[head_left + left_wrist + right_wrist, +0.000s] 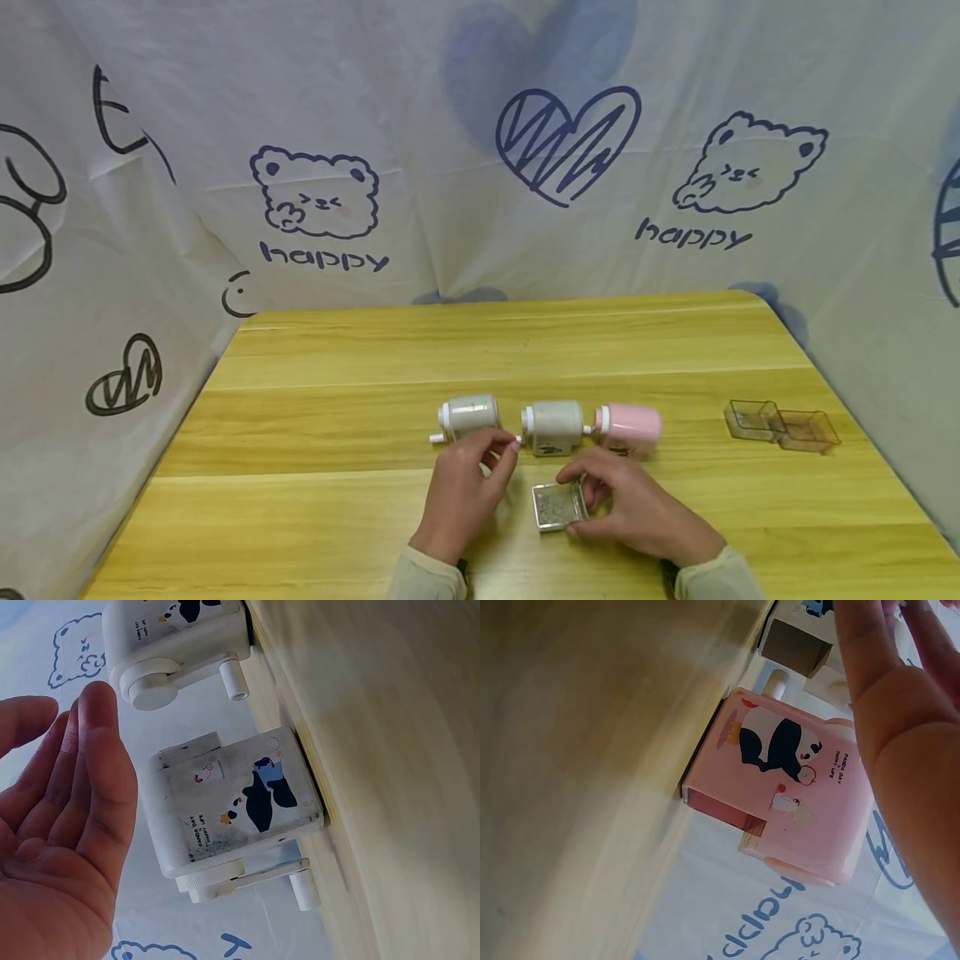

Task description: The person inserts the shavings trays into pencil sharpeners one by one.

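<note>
My right hand [630, 504] grips a small clear drawer [555, 507] by its right side, thumb at the near edge and fingers at the far edge. Greyish bits, like pencil shavings, lie inside it. The left hand [465, 492] has its thumb and fingers relaxed and apart, with nothing between them in the left wrist view. Its fingertips overlap the white crank of the middle grey pencil sharpener [557, 423] in the head view. To the left lies another grey pencil sharpener [471, 413], and a pink pencil sharpener [632, 425] is on the right.
Two more see-through drawers, one greyish [753, 420] and one brownish-pink [808, 431], sit side by side at the table's right. An open drawer slot [799, 649] shows in the middle sharpener. A printed cloth [442, 167] hangs behind the wooden table [315, 517].
</note>
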Available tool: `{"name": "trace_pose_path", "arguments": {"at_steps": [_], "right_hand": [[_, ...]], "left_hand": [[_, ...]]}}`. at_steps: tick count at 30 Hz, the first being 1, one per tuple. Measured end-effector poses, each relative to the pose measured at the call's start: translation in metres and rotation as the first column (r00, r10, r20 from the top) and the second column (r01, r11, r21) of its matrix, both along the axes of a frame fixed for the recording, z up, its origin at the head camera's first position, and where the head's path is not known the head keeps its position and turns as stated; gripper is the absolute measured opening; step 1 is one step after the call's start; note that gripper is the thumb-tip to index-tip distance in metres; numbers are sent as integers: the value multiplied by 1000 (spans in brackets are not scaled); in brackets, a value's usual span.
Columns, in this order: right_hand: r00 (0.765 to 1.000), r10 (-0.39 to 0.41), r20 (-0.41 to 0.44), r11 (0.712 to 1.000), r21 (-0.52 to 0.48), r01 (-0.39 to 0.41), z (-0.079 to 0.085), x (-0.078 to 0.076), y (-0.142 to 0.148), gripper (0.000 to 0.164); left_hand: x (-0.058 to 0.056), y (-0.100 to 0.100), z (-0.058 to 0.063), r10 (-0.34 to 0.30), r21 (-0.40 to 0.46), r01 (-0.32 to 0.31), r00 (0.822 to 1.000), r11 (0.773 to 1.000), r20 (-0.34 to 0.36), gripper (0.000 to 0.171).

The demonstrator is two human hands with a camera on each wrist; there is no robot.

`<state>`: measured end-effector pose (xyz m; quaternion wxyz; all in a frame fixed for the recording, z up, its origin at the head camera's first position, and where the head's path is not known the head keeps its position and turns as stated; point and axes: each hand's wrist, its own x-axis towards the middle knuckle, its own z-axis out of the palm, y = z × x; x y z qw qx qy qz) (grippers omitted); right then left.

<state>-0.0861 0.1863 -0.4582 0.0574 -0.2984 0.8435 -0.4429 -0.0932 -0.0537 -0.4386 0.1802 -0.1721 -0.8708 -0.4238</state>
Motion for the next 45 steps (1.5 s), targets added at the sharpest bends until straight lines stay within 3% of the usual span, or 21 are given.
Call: {"name": "trace_pose_path", "arguments": {"at_steps": [7, 13, 30, 45], "right_hand": [[995, 34, 92, 999, 18, -36, 3, 0, 1, 49], [991, 58, 118, 998, 17, -61, 3, 0, 2, 50], [990, 66, 124, 996, 45, -72, 1, 0, 3, 51], [989, 65, 132, 995, 67, -74, 0, -1, 4, 51]], "left_hand": [[0, -1, 2, 12, 12, -11, 1000, 1000, -21, 8], [0, -2, 3, 27, 9, -27, 1000, 1000, -3, 9], [-1, -2, 1, 49, 20, -48, 998, 999, -35, 13], [-3, -5, 1, 80, 128, -64, 988, 990, -131, 18]]}}
